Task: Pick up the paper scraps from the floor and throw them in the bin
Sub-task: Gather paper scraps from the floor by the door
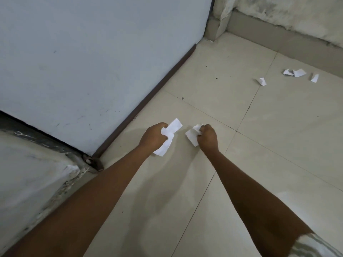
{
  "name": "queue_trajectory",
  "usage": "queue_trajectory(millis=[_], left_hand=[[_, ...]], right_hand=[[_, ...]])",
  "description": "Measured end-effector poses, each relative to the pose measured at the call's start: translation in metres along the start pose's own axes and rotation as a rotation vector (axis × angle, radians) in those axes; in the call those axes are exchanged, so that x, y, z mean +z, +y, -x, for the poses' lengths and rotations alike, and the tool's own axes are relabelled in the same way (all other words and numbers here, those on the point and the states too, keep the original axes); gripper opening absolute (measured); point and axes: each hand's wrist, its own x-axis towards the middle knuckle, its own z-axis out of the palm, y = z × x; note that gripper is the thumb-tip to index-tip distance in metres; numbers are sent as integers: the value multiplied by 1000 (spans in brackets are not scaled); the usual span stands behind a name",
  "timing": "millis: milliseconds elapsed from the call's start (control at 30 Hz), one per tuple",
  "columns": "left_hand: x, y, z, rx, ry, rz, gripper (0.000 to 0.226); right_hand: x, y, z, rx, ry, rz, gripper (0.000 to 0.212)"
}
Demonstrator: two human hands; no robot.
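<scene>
Our left hand (153, 136) grips white paper scraps (168, 139); our right hand (207, 136) clutches another scrap (192, 135); more loose scraps (295, 73) lie on the floor (278, 127) at two o'clock.

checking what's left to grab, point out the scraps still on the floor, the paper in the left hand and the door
floor scraps (294, 72): head view, on the middle piece of the far-right group.
left-hand paper (173, 127): head view, on the flat strip above the fist.
door (92, 62): head view, on its pale face.
</scene>
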Motion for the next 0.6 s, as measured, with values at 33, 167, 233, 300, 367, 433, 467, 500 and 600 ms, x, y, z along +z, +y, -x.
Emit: queue_trajectory(millis=[33, 167, 233, 300, 367, 433, 467, 500, 600], left_hand=[[0, 3, -2, -5, 16, 44, 37], [1, 17, 12, -25, -8, 241, 20], [-25, 27, 47, -95, 3, 307, 15], [-51, 41, 90, -169, 21, 348, 17], [-73, 55, 131, -231, 41, 390, 20], [-101, 74, 180, -298, 76, 455, 25], [-116, 85, 207, -324, 97, 492, 27], [-129, 96, 232, -350, 115, 519, 28], [-178, 120, 325, -458, 186, 596, 31]], right_hand=[[-6, 1, -3, 37, 40, -49, 23], [-30, -2, 16, 57, 105, -127, 18], [-58, -31, 47, 59, 91, -153, 12], [-88, -62, 83, 60, 56, -172, 3], [-117, -91, 117, 70, 18, -194, 9], [-148, -126, 155, 72, -25, -210, 14], [-165, -146, 175, 77, -46, -219, 18], [-180, -163, 193, 77, -60, -234, 24], [-226, -228, 261, 83, -159, -257, 44]])
